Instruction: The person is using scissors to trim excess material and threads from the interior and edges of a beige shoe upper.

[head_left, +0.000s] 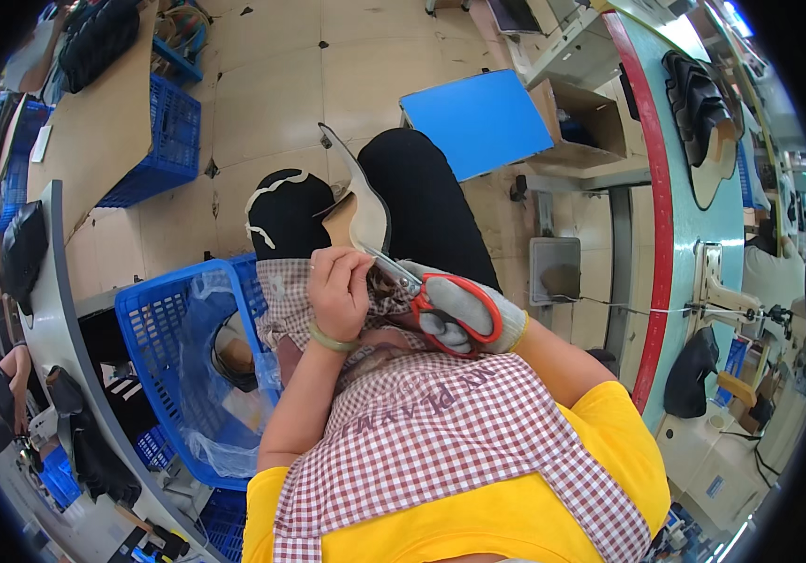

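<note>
Over my lap, my left hand [338, 289] is bare and closed, its fingertips pinching the near end of a curved shoe upper piece [368, 214]. That piece is white and tan inside with a dark outer edge, and a narrow tail of it reaches up between my knees. A grey glove covers my right hand [467, 314], which is closed round the red handles of a pair of scissors [497, 314]. The steel blades point up and left, against the piece's near end beside my left fingertips. Thin cream trimmings [267, 199] lie across my left knee.
Left of my lap stands a blue plastic crate [170, 371] lined with clear plastic, with shoe pieces inside. A blue-topped stool [478, 122] is ahead to the right. The red-edged green table [652, 235] on the right bears stacked dark shoe pieces [697, 108].
</note>
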Demonstrator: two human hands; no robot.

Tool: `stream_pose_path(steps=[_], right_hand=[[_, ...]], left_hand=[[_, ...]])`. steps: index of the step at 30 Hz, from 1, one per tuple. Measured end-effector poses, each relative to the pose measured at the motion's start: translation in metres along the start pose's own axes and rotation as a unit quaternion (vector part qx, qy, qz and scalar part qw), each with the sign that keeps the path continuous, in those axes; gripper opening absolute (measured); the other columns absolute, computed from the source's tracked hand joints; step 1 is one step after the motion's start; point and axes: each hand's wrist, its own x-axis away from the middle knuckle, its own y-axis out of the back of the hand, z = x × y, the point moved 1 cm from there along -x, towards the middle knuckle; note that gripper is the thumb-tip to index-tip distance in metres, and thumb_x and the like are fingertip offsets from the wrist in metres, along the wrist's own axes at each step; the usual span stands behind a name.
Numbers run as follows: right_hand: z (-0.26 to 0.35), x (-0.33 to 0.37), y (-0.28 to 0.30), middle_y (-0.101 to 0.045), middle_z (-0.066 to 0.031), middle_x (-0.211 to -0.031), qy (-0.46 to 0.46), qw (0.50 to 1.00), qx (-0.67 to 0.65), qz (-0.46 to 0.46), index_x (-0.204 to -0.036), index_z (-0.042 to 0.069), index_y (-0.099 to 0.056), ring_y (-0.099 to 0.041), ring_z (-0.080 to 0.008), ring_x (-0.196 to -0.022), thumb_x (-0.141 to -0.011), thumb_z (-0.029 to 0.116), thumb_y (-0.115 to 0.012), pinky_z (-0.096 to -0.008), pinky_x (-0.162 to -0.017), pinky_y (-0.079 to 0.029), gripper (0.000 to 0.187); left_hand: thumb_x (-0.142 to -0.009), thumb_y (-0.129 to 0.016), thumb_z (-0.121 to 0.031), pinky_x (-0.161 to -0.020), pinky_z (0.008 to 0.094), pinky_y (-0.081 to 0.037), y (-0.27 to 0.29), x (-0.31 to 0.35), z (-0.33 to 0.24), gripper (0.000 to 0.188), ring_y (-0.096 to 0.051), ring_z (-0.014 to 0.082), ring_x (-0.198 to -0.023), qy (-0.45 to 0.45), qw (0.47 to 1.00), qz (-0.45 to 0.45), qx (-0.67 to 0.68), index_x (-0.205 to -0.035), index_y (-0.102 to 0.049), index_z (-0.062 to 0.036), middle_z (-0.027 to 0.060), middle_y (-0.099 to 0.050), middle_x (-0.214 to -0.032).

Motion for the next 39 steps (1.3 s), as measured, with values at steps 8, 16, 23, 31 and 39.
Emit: stream_pose_path(steps=[8, 16, 23, 31, 39], right_hand=[[-0.009, -0.003, -0.010, -0.055, -0.0004, -0.075, 0.049, 0.997, 0.011, -0.065, -0.148, 0.019, -0.025, -0.043, -0.0043, -0.052, -0.095, 0.041, -0.053, -0.0191, -0.046, -0.039, 0.064], [-0.016, 0.003, -0.006, -0.054, 0.0008, -0.075, 0.062, 0.993, 0.012, -0.096, -0.146, 0.022, -0.028, -0.042, -0.0040, -0.051, -0.095, 0.046, -0.049, -0.0180, -0.045, -0.037, 0.060], [-0.024, 0.013, 0.002, -0.051, 0.0013, -0.072, 0.088, 0.987, -0.063, -0.118, -0.144, 0.023, -0.032, -0.039, -0.0044, -0.048, -0.096, 0.048, -0.047, -0.0168, -0.042, -0.034, 0.056], [-0.030, 0.006, -0.005, -0.050, 0.0014, -0.070, 0.111, 0.978, -0.090, -0.152, -0.140, 0.022, -0.037, -0.036, -0.0047, -0.045, -0.095, 0.052, -0.045, -0.0176, -0.040, -0.031, 0.054], [-0.026, -0.011, -0.008, -0.049, 0.0024, -0.069, 0.134, 0.974, -0.081, -0.165, -0.126, 0.020, -0.045, -0.036, -0.0045, -0.044, -0.095, 0.053, -0.044, -0.0174, -0.038, -0.030, 0.045]], left_hand=[[-0.088, -0.062, -0.005, -0.056, 0.0214, -0.045, -0.006, 0.013, -0.003, 0.006, -0.052, 0.0089, -0.067, 0.365, 0.904, -0.062, 0.213, -0.086, -0.060, -0.0003, 0.0064, -0.056, -0.098], [-0.095, -0.054, -0.008, -0.079, 0.0282, -0.052, -0.029, 0.017, -0.013, 0.009, -0.062, 0.0161, -0.089, 0.461, 0.716, 0.015, 0.524, -0.099, -0.056, -0.0014, 0.0063, -0.061, -0.094], [-0.095, -0.054, -0.008, -0.088, 0.0258, -0.046, -0.046, 0.024, -0.017, 0.008, -0.058, 0.0130, -0.092, 0.463, 0.763, 0.083, 0.444, -0.099, -0.056, -0.0022, 0.0051, -0.061, -0.096], [-0.095, -0.054, -0.008, -0.091, 0.0245, -0.043, -0.050, 0.031, -0.018, 0.008, -0.055, 0.0117, -0.097, 0.471, 0.718, 0.083, 0.506, -0.100, -0.055, -0.0022, 0.0040, -0.058, -0.102], [-0.095, -0.053, -0.007, -0.093, 0.0249, -0.042, -0.042, 0.031, -0.019, 0.006, -0.054, 0.0115, -0.099, 0.468, 0.677, 0.101, 0.559, -0.099, -0.054, -0.0022, 0.0042, -0.057, -0.104]])
